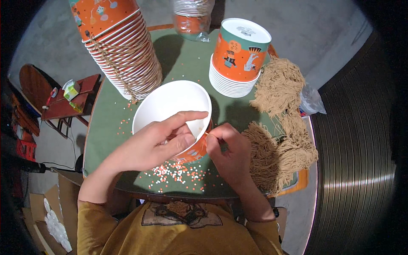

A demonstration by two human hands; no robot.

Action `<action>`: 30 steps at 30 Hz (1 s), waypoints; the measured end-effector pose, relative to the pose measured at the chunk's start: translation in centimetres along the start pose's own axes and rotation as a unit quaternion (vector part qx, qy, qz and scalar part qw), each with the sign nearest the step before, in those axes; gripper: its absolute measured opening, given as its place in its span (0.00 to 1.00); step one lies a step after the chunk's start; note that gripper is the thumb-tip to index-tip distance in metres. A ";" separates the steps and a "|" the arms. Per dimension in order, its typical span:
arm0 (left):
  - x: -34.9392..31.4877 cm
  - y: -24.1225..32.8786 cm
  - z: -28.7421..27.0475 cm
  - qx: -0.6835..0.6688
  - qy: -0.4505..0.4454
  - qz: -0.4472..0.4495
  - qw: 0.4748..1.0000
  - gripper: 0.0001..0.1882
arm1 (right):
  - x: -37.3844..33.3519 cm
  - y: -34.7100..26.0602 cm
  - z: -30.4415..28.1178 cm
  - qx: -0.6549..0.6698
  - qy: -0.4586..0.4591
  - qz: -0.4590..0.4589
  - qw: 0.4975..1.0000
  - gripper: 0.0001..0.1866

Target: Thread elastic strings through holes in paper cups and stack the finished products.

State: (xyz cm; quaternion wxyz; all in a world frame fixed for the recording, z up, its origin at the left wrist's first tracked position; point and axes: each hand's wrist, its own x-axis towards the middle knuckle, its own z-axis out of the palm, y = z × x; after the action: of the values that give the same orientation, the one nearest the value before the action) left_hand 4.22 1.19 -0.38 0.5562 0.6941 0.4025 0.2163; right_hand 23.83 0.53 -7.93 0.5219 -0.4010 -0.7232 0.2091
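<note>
Orange paper bucket (170,97), white-lined, sits near the middle of the surface (102,148) toward its front edge, mouth tipped up at a slant. Left hand (153,142) reaches over the near rim: forefinger stretched across the mouth, thumb well apart from it, remaining fingers curled inside. Right hand (233,155) pinches a thin cord end (208,134) between thumb and forefinger, against the bucket's outer right side just below the rim.

Step in hand, as judged: feeding cord through the wall; any hole is hidden. The next move seems to call for the left fingers catching the tip from inside, bucket kept steady.

Tan cord hanks (278,87) lie along the right edge; corded bucket stack (123,59), far left corner; punched paper dots (174,173), front edge.
</note>
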 end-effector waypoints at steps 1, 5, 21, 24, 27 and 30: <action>0.3 0.1 0.1 0.003 0.000 -0.014 1.000 0.21 | -0.2 0.0 -0.1 0.009 -0.009 0.016 1.000 0.06; 1.7 -0.6 1.3 0.052 0.014 0.012 0.998 0.10 | -1.0 -0.5 -0.8 0.000 -0.041 0.079 0.996 0.05; 1.9 -1.0 2.9 0.125 0.023 0.066 0.990 0.05 | -2.3 -0.5 -1.3 0.031 -0.058 0.147 0.987 0.05; 2.1 -1.3 3.4 0.167 0.039 0.067 0.983 0.05 | -2.6 -0.3 -1.2 0.045 -0.054 0.156 0.985 0.05; 1.7 -0.6 3.7 0.206 0.045 0.067 0.975 0.05 | -3.1 -0.4 -0.7 0.047 -0.047 0.160 0.985 0.05; 1.4 -0.6 3.9 0.279 0.065 0.128 0.949 0.05 | -3.6 -0.7 0.0 0.074 -0.035 0.178 0.981 0.04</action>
State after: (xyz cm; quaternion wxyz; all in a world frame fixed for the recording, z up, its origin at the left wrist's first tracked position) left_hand 7.71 0.00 -2.31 0.2805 0.8517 0.3900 0.2092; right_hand 24.10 -2.75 -9.51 0.4794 -0.4757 -0.6406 0.3655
